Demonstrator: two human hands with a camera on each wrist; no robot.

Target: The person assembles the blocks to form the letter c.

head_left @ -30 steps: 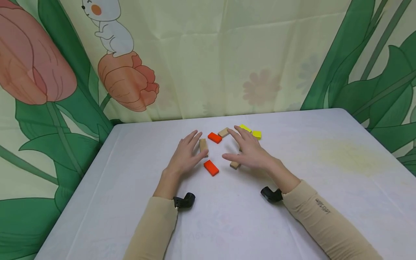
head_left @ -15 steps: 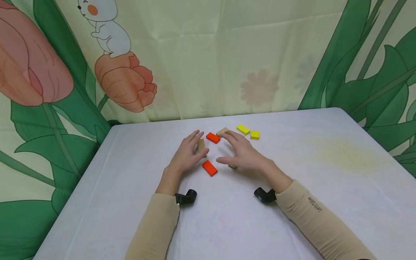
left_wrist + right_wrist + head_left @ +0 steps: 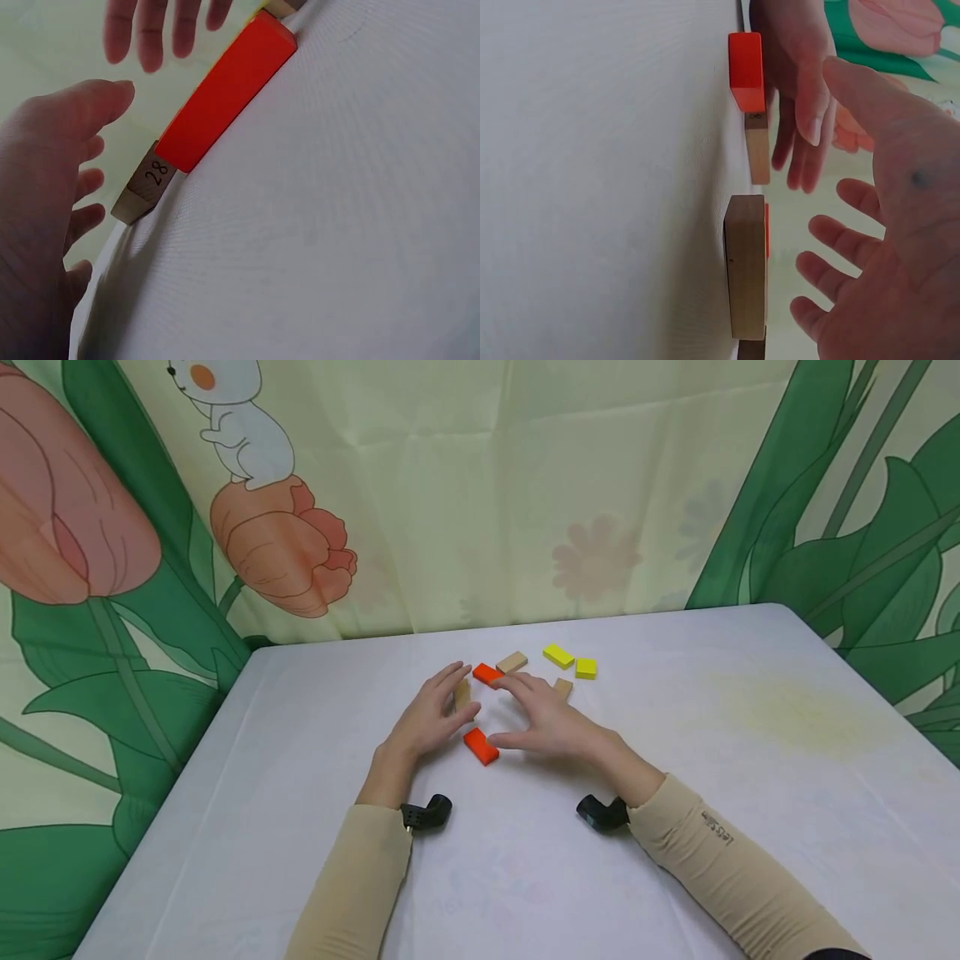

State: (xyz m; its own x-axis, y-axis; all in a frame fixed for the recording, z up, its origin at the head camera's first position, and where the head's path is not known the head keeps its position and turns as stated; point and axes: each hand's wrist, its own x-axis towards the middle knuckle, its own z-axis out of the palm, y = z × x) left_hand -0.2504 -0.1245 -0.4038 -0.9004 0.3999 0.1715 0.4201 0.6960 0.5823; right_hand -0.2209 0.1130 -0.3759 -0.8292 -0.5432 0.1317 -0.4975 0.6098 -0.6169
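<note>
Lying nearest was a red block (image 3: 478, 745), at six o'clock from the space between the left hand (image 3: 429, 717) and the right hand (image 3: 553, 720), twelve being towards the curtain (image 3: 450, 527); whether the right thumb touched it, I couldn't tell. The hands stood at nine and three, both wide, thumbs well away from loosely bent fingers, holding nothing I could see. I judged it a reaching step, no block yet gripped. Taking one up would have called for bringing thumb and fingertips in around its sides without nudging the neighbours. A wooden block (image 3: 746, 262), plain only from the right wrist, sat near that hand. Farther out, a second wooden block (image 3: 462, 692) lay at ten, partly behind the left hand, and a third wooden block (image 3: 563, 688) between two and three. A second red block (image 3: 486, 674) lay at twelve, a fourth wooden block (image 3: 512, 662) just beyond. At two was a short yellow block (image 3: 586, 668); at one, a long yellow block (image 3: 558, 656).
</note>
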